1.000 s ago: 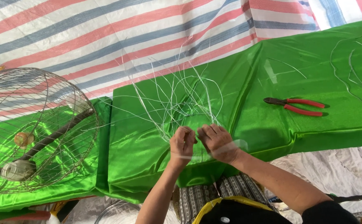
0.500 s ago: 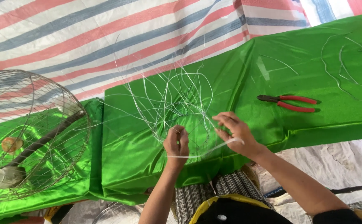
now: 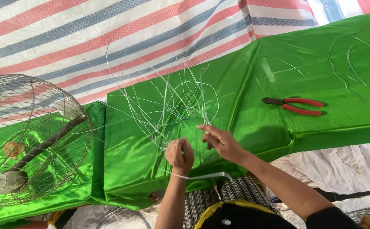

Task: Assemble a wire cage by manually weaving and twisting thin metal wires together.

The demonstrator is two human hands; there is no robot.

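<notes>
Both hands in a mess of thin white wires on green cloth

Left hand (image 3: pixel 179 153) is curled shut, pinching a wire strand, with a flat white strip (image 3: pixel 206 175) trailing from under it. Right hand (image 3: pixel 219 140) has fingers loosely spread, fingertips in the wires (image 3: pixel 172 106), which fan up and out over the cloth (image 3: pixel 253 80) right in front of the person. Red pliers (image 3: pixel 297 105) lie well off to the right, a wire cage (image 3: pixel 28 140) sits to the left, striped tarp (image 3: pixel 87 38) behind.
</notes>
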